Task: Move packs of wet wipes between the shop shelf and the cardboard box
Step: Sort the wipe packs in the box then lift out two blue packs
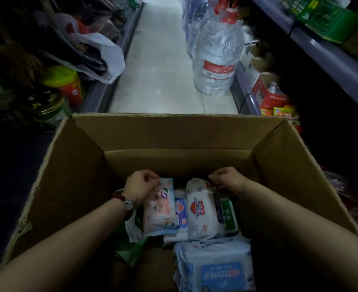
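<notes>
Inside the open brown cardboard box [79, 175], left hand [141, 187] pinches the pink-labelled soft wipes pack [160, 209], right hand [226, 180] pinches the white red-shield wipes pack [204, 213]; advise lifting both straight, seams supported.

Open cardboard box [79, 175] nearest, on the aisle floor [159, 60] between shelves left and right. Inside, packs of wet wipes: peach-print pack [160, 209] left, 99.9% pack [203, 209] right, bundle of packs [216, 268] nearer. Left hand [141, 186] on the former, right hand [226, 179] on the latter. Beyond, large water bottles [216, 60] right of the aisle.
</notes>
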A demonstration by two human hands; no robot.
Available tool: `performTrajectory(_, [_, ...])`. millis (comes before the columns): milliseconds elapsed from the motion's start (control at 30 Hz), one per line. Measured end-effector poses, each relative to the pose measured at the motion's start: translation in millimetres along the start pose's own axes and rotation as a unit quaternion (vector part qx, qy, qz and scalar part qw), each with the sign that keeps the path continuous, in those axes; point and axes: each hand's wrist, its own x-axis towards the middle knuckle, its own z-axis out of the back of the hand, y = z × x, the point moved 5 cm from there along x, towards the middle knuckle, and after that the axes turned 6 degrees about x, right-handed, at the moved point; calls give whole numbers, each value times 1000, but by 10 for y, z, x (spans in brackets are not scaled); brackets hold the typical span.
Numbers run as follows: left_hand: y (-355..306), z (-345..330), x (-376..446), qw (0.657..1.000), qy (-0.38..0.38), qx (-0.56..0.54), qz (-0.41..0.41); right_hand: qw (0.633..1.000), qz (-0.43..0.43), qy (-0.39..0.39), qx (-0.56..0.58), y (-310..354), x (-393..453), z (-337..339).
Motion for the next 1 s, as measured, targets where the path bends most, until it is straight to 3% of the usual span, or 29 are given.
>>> performTrajectory(133, [44, 159, 57, 999, -37, 7, 11, 998, -2, 45, 38, -64, 19, -247])
performTrajectory(267, [134, 371, 76, 995, -80, 42, 35, 996, 10, 89, 6, 29, -4, -572])
performTrajectory(500, [230, 632, 42, 985, -109, 122, 51, 994, 52, 99, -15, 41, 134, -1198])
performTrajectory(567, [217, 613, 49, 986, -105, 115, 51, 994, 72, 84, -18, 4, 207, -1384])
performTrajectory(733, [158, 695, 75, 985, -146, 80, 35, 992, 85, -42, -82, -1, 291, -1527])
performTrajectory(867, [143, 683, 97, 986, -146, 72, 27, 999, 40, 5, 33, -162, 339, -1732])
performTrajectory(1000, [119, 635, 122, 988, -142, 57, 25, 998, 8, -21, -61, -275, 387, -1923])
